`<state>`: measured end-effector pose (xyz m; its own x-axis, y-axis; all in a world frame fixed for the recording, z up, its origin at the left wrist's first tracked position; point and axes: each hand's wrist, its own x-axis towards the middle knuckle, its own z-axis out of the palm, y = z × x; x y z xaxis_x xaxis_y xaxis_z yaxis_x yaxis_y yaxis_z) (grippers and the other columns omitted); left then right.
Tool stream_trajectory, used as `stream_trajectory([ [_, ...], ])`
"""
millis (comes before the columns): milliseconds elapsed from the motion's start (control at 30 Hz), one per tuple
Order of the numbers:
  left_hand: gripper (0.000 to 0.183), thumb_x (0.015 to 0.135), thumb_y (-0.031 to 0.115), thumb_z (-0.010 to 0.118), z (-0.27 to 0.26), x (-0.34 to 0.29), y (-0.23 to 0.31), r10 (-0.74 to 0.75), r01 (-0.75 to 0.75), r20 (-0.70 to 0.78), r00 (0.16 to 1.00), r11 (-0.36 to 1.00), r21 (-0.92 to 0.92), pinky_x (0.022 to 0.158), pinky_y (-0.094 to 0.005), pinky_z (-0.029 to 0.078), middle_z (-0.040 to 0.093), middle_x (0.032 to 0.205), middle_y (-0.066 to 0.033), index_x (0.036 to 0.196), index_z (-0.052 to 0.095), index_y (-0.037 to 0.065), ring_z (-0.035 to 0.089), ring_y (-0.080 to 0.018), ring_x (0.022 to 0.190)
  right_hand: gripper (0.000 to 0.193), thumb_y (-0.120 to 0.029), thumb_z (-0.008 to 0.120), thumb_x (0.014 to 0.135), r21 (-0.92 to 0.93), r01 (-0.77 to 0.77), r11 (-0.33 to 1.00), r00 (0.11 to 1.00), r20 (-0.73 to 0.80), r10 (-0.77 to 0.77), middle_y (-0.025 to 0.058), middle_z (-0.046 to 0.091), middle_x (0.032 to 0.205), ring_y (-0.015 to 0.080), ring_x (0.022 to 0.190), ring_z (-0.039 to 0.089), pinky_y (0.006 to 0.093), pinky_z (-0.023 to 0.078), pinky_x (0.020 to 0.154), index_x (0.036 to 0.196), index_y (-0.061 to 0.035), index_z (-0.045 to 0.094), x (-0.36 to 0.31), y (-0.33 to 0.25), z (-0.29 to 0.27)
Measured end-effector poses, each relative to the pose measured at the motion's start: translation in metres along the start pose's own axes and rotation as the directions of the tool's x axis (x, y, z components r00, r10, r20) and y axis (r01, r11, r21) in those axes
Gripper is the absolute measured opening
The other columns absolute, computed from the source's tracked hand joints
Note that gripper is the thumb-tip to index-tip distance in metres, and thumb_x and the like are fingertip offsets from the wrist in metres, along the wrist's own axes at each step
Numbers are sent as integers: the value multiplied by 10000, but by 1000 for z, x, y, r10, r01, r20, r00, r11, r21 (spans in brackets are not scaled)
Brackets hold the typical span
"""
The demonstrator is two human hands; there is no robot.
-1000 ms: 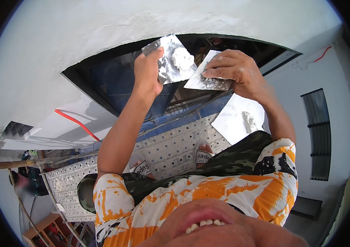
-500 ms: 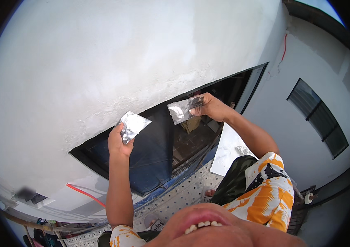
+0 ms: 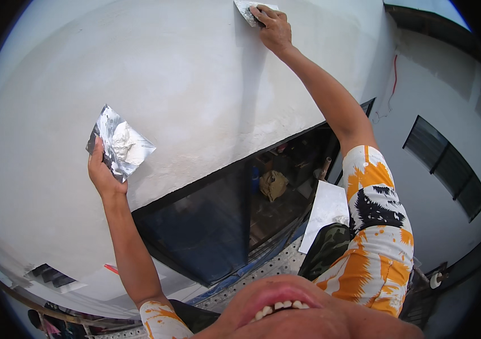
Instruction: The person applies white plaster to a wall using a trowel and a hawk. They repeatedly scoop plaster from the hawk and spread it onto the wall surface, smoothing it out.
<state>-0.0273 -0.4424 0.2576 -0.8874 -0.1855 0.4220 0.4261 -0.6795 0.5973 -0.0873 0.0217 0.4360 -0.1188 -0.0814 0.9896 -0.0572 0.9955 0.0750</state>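
My left hand (image 3: 107, 176) is closed around the edge of a shiny metal scraper plate (image 3: 104, 120), held out to the left before the white wall (image 3: 189, 85). A lump of white putty (image 3: 124, 142) lies on its face. High up, my right hand (image 3: 275, 31) grips a second flat metal scraper (image 3: 245, 10) with fingers spread over its back. That blade seems pressed against the wall near the upper edge of the view, and its far part is cut off.
A dark-framed window opening (image 3: 212, 226) lies below the wall. By my right leg is a white board (image 3: 320, 212) with a putty lump on it. I stand on a perforated metal platform (image 3: 277, 264). A side wall with a dark window (image 3: 447, 166) rises at right.
My right hand has swung up from the window to the top of the wall with its scraper. My left hand has moved left and up, and the putty on its plate now shows.
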Motion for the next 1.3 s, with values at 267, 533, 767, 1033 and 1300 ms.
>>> stream_trajectory([
  [267,421,1027,210,513,-27,31,-55,128,-121,58,990,987,-107,996,-381,504,615,1298,-136,1348,530,-63,619,-251,1171,562,-24,518,822,-79,75,994,979,-183,-88,-122,685,1256,264,1143,586,421,469,931,1240,-355,699,32,24,3],
  [533,390,1025,194,506,-39,40,-86,141,-133,78,987,986,-101,982,-353,504,625,1273,-140,1304,558,-74,630,-236,1139,392,-61,494,917,-54,90,994,993,-72,-94,15,665,1292,300,1178,593,427,477,1008,1226,-187,700,47,27,-18],
  [767,391,1018,213,555,-43,38,-85,99,-102,107,989,995,18,964,-329,499,646,1231,-123,1283,581,-73,636,-204,1103,543,17,562,767,-94,55,994,994,-93,-64,-58,682,1254,281,1121,600,405,497,945,1186,-281,736,-25,46,42],
  [1033,394,1010,183,542,-41,41,-88,93,-92,39,995,995,-27,971,-348,503,638,1248,-141,1300,567,-83,636,-229,1120,533,89,573,804,1,-89,996,995,54,89,-34,716,1199,248,1065,628,336,533,914,1191,-238,740,-142,5,-8],
  [1300,411,1016,181,511,-43,40,-86,72,-73,68,995,997,17,985,-371,518,621,1289,-153,1329,546,-84,634,-254,1150,314,-57,524,979,57,130,990,990,-59,-127,135,658,1302,339,1212,589,451,492,1028,1233,-111,701,34,48,11],
])
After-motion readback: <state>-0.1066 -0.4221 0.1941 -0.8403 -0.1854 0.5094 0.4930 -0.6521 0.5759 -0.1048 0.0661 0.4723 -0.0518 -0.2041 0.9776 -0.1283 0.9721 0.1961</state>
